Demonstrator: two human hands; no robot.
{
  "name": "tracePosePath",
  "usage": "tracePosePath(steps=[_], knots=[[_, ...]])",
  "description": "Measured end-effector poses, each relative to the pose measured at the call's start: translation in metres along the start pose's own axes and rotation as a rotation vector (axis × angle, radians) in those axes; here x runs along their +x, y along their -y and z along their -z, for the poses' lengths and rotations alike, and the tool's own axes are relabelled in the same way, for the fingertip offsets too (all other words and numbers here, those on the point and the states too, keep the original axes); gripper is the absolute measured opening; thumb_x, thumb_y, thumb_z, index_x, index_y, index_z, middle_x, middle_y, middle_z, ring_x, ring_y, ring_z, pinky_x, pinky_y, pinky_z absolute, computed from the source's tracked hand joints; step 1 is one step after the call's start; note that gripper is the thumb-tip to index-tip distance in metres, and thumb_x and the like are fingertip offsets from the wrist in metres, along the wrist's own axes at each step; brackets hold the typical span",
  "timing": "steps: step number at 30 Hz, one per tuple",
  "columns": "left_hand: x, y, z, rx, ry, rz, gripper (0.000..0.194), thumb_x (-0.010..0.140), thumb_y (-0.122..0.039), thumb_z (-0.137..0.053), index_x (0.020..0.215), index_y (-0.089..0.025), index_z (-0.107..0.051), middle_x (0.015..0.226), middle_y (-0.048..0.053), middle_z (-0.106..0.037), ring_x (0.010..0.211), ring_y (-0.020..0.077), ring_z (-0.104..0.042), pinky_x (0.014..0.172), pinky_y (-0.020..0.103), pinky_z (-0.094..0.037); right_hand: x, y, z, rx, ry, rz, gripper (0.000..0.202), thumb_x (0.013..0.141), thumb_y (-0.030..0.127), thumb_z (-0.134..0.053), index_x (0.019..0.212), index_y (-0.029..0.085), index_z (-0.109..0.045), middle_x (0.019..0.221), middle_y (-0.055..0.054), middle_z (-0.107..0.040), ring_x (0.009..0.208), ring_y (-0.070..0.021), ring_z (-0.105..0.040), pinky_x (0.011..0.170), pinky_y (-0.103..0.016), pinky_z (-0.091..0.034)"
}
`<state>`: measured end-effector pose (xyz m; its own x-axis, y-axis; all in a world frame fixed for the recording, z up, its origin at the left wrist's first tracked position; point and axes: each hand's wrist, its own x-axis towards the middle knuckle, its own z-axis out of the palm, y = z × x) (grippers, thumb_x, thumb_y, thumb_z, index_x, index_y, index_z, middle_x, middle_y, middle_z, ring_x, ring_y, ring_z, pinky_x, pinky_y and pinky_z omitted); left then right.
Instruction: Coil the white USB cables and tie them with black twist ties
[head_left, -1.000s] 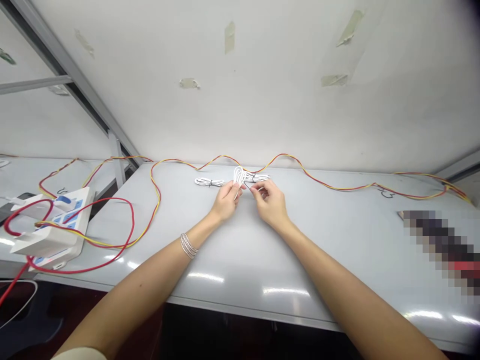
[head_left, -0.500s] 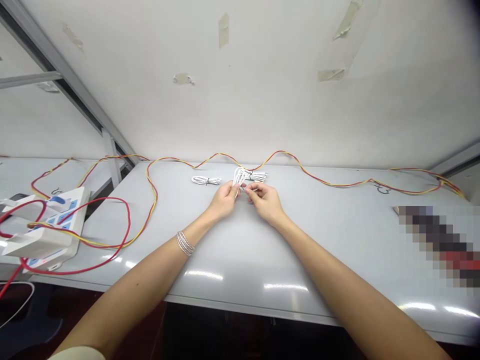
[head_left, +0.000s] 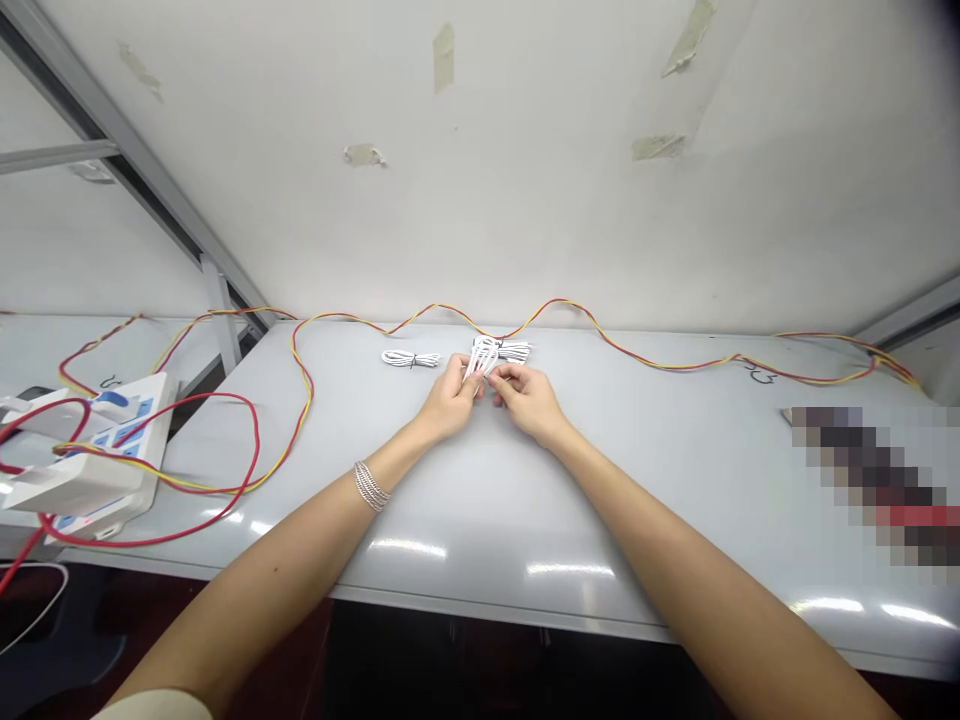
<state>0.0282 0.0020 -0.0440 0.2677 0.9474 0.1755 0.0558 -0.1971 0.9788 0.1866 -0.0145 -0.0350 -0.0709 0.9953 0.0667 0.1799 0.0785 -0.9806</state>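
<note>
My left hand (head_left: pixel 448 398) holds white cord (head_left: pixel 482 358); my right hand (head_left: pixel 529 400), beside it, I can't read. Slackening could unravel the cord.

No text can be read; any print on the power strip (head_left: pixel 155 432), left of frame, is perhaps too small.
</note>
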Motion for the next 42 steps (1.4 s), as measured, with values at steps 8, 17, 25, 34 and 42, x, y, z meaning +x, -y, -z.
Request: tracePosePath(steps=[8,17,25,34,42], knots=[[0.0,0.002,0.002,-0.035,0.032,0.016,0.026,0.093,-0.038,-0.061,0.101,-0.022,-0.042,0.069,-0.005,-0.057,0.063,0.0129,-0.052,0.063,0.027,-0.04,-0.004,0.002,-0.005,-0.116,0.032,0.109,0.014,0.089,0.035,-0.057,0.086,0.021,-0.056,0.082,-0.004,-0.071,0.062,-0.0157,-0.057,0.064,-0.032,-0.044],[0.002,0.0,0.002,-0.136,0.04,0.051,0.029,0.091,-0.039,-0.065,0.094,-0.023,-0.041,0.063,-0.007,-0.053,0.056,0.0105,-0.045,0.057,0.024,-0.034,-0.004,0.001,-0.004,-0.32,0.041,0.26,0.017,0.094,0.028,-0.049,0.083,0.02,-0.059,0.081,-0.005,-0.067,0.071,-0.018,-0.055,0.072,-0.034,-0.041],[0.0,-0.009,0.003,-0.265,0.104,0.105,0.047,0.083,-0.052,-0.074,0.098,-0.022,-0.041,0.06,-0.006,-0.055,0.052,0.0094,-0.045,0.052,0.022,-0.025,0.001,0.003,0.006,0.104,0.165,0.043,0.026,0.083,0.044,-0.065,0.075,0.02,-0.058,0.078,-0.002,-0.065,0.067,-0.0146,-0.053,0.067,-0.03,-0.043],[-0.001,-0.016,0.001,-0.327,0.121,0.054,0.056,0.078,-0.057,-0.077,0.092,-0.025,-0.033,0.063,-0.006,-0.061,0.046,0.0075,-0.042,0.048,0.021,-0.025,0.002,0.009,0.015,0.297,0.223,-0.07,0.034,0.073,0.049,-0.076,0.073,0.019,-0.06,0.078,-0.004,-0.068,0.069,-0.0139,-0.055,0.071,-0.03,-0.043],[-0.004,-0.021,-0.002,-0.287,0.08,0.055,0.052,0.082,-0.054,-0.074,0.089,-0.025,-0.031,0.062,-0.007,-0.06,0.043,0.0067,-0.042,0.044,0.02,-0.026,0.002,0.006,0.01,0.211,0.258,0.03,0.036,0.082,0.053,-0.07,0.074,0.019,-0.058,0.078,-0.002,-0.064,0.068,-0.0133,-0.053,0.069,-0.031,-0.044]])
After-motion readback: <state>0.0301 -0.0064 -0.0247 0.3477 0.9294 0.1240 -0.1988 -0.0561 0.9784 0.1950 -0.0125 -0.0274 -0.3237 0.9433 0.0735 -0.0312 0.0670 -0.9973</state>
